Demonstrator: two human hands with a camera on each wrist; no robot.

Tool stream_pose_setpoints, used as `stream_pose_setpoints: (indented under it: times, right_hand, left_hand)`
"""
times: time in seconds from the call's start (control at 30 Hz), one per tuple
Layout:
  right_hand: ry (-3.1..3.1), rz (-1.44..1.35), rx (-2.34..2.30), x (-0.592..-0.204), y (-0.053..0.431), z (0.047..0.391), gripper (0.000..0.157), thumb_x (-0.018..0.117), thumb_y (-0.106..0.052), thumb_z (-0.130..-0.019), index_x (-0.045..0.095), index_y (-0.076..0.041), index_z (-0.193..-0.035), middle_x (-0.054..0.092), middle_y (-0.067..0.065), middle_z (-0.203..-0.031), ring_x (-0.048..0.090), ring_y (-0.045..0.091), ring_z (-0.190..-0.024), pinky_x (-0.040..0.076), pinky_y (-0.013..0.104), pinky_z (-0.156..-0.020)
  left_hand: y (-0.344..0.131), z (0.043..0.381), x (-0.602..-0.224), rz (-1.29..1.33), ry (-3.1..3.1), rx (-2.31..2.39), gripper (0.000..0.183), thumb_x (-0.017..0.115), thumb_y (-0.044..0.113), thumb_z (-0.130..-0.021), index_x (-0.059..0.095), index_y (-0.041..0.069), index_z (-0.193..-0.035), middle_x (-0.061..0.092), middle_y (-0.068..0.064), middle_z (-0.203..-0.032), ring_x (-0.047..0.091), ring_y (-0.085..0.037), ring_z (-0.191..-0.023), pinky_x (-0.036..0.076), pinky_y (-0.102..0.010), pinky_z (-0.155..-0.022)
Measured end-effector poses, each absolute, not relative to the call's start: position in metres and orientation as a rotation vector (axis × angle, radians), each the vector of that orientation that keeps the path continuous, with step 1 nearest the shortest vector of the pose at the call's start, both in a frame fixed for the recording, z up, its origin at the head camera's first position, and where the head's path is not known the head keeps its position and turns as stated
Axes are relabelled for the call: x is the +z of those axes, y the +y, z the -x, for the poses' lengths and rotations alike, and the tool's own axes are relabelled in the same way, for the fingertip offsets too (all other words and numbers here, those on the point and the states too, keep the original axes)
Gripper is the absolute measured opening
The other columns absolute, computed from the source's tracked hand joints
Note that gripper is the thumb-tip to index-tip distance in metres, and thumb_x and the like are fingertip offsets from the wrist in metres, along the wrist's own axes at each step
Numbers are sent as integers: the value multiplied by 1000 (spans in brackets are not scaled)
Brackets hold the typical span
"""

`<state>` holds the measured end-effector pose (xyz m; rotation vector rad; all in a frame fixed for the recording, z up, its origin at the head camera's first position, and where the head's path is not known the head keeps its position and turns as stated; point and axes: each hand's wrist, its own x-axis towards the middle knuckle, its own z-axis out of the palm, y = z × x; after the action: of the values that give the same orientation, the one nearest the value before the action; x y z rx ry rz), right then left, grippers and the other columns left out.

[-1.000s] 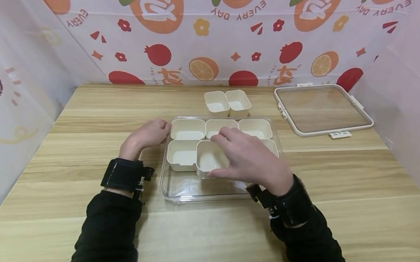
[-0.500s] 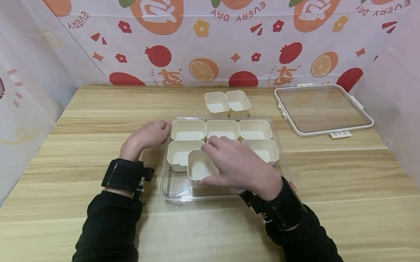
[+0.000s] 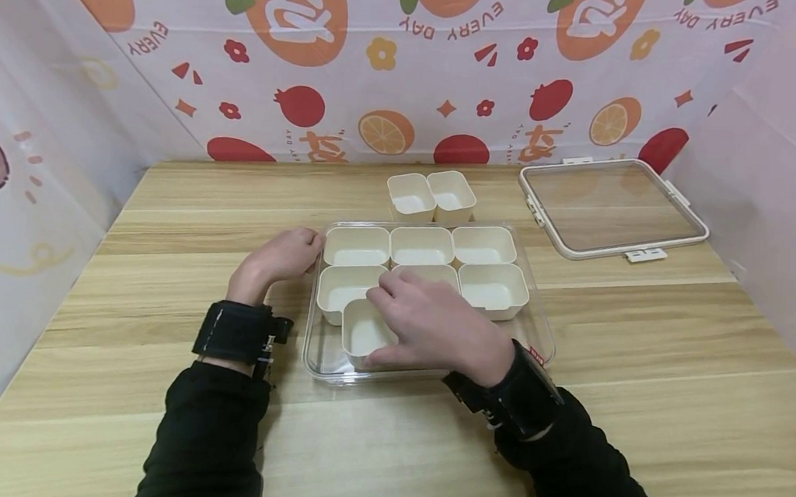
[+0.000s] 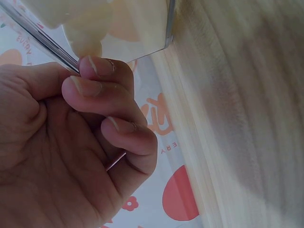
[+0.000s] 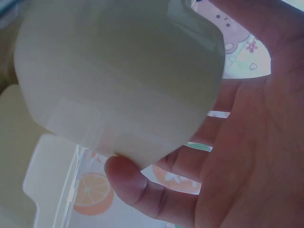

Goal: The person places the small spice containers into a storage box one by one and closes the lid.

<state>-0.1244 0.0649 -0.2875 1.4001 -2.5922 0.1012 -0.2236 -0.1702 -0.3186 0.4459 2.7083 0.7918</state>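
Observation:
In the head view, my right hand [image 3: 434, 325] grips a cream-coloured plastic cup [image 3: 367, 326] by its right side, low over the front left of a clear plastic box [image 3: 330, 373]. The right wrist view shows the cup's pale wall [image 5: 118, 80] close up, with thumb and fingers around it. Several matching cups stand in two rows in the box behind it, such as one at the right [image 3: 495, 287]. My left hand [image 3: 281, 253] is at the box's left side; in the left wrist view its curled fingers [image 4: 102, 92] hold the rim.
Two more cream cups [image 3: 411, 195] stand side by side behind the box. A transparent lid with a pale frame and clips [image 3: 612, 207] lies at the back right of the wooden table [image 3: 183, 216]. A fruit-printed curtain [image 3: 447, 73] hangs behind.
My right hand has brought the cup forward and left, from over the second row to the front left of the box. The left hand stays in place.

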Motion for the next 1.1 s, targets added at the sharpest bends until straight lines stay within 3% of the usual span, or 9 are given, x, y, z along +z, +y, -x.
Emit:
stream_pose_setpoints:
  times: [0.6,1.1]
  right_hand:
    - [-2527,-1336,-93,-303,47,117,59,62,-64,-69,54,-9,-90,47,0,-81,44,15,-69,45,26,-44]
    - [-2480,-1378,-30,-314,38,113,61,63,-62,-70,52,-6,-93,43,4,-85,41,17,-74,45,22,-52]
  left_hand:
    - [-170,224,-319,-429,2702,802,42,22,20,-98,47,3,-69,45,-5,-56,37,-17,-48,34,-31,-51]
    - [-169,223,-319,-414,2702,803,44,22,21,-98,48,1,-69,43,-4,-54,36,-17,-48,32,-31,-50]
